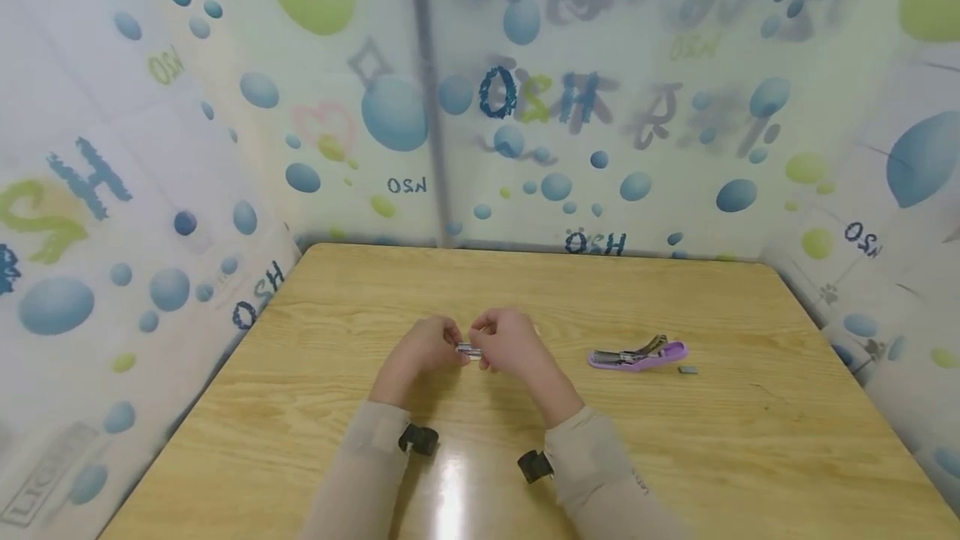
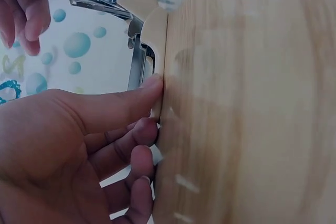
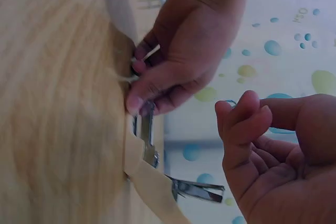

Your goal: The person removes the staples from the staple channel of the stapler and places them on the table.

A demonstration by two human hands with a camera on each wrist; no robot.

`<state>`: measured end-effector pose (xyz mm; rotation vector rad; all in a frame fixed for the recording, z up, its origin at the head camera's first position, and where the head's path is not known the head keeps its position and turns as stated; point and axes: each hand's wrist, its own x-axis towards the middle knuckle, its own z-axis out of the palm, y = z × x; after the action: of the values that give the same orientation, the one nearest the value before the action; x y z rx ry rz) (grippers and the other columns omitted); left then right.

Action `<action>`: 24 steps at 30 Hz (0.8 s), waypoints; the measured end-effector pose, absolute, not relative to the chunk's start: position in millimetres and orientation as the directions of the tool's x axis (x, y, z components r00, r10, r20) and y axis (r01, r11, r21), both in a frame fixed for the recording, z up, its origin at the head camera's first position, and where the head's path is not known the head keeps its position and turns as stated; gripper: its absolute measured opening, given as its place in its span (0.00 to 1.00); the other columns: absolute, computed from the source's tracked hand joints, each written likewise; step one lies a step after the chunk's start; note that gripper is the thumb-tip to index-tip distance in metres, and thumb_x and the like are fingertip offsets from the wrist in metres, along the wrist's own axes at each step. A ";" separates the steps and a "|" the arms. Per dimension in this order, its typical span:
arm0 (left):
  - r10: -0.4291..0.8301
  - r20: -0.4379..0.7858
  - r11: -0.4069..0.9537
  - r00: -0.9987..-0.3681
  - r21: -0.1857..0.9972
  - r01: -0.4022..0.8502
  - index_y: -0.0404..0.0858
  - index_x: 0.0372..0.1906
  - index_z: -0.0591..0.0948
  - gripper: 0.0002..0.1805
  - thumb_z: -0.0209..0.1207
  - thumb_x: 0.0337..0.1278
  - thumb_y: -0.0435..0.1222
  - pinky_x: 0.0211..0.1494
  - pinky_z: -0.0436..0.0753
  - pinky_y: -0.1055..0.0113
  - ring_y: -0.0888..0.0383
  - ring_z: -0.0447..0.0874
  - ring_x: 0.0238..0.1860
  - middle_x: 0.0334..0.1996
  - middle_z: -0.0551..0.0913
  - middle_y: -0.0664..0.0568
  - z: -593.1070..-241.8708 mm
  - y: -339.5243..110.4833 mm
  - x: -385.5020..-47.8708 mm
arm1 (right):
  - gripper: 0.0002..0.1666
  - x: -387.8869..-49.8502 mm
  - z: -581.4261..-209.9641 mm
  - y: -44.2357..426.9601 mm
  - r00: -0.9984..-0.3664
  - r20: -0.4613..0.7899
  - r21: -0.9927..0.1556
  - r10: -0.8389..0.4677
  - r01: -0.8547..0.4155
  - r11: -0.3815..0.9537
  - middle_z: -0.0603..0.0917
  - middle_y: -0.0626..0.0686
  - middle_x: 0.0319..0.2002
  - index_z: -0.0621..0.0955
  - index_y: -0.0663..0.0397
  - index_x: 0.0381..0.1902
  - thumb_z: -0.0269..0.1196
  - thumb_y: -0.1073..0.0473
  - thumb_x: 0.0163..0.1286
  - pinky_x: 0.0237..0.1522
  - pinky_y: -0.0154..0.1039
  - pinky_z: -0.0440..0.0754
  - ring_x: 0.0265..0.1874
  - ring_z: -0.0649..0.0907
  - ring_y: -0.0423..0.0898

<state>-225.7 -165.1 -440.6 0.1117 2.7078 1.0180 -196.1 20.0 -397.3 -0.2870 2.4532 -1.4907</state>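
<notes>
My left hand [image 1: 426,346] pinches the front end of a cream stapler [image 3: 135,150] low at the tabletop, its thumb on the near side. That stapler is opened out, with its metal magazine [image 2: 137,64] bared and a metal arm [image 2: 100,4] sticking out from it. In the head view only a short metal piece of it shows between the hands. My right hand [image 1: 513,344] hovers just over the stapler. Its fingers [image 3: 241,121] are loosely bent, with nothing plainly visible between them.
To the right on the wooden table [image 1: 712,457] lies an opened purple stapler [image 1: 637,354]. A small grey strip [image 1: 687,370] sits beside it. Patterned sheeting [image 1: 525,148] hangs along the back and both sides of the table.
</notes>
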 end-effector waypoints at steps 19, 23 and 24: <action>0.126 -0.185 0.741 -0.975 0.670 -0.031 0.37 0.39 0.86 0.09 0.77 0.60 0.33 0.44 0.78 0.62 0.53 0.80 0.38 0.36 0.87 0.48 -443.8 -162.0 -221.4 | 0.14 -192.0 -442.5 2.9 -0.962 -0.192 -0.898 -0.193 0.093 0.430 0.90 0.59 0.34 0.82 0.73 0.56 0.60 0.67 0.79 0.22 0.29 0.79 0.19 0.82 0.41; 0.119 -0.179 0.747 -0.977 0.664 -0.031 0.37 0.38 0.86 0.09 0.77 0.60 0.34 0.42 0.77 0.63 0.53 0.80 0.37 0.35 0.86 0.49 -444.6 -162.3 -221.4 | 0.14 -191.9 -443.5 -0.4 -0.964 -0.197 -0.897 -0.177 0.104 0.430 0.89 0.57 0.30 0.83 0.74 0.55 0.61 0.67 0.79 0.21 0.29 0.77 0.18 0.81 0.41; 0.117 -0.179 0.750 -0.977 0.661 -0.031 0.37 0.38 0.86 0.09 0.77 0.60 0.34 0.42 0.77 0.63 0.53 0.80 0.37 0.35 0.86 0.49 -445.0 -162.4 -221.8 | 0.14 -191.9 -444.3 -1.3 -0.966 -0.193 -0.895 -0.171 0.102 0.434 0.88 0.57 0.29 0.83 0.74 0.55 0.62 0.67 0.78 0.21 0.29 0.77 0.18 0.81 0.41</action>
<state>-221.8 -162.4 -445.0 0.0682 2.7391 1.0401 -191.9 -1.3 -444.3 -0.0597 2.4343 -1.5460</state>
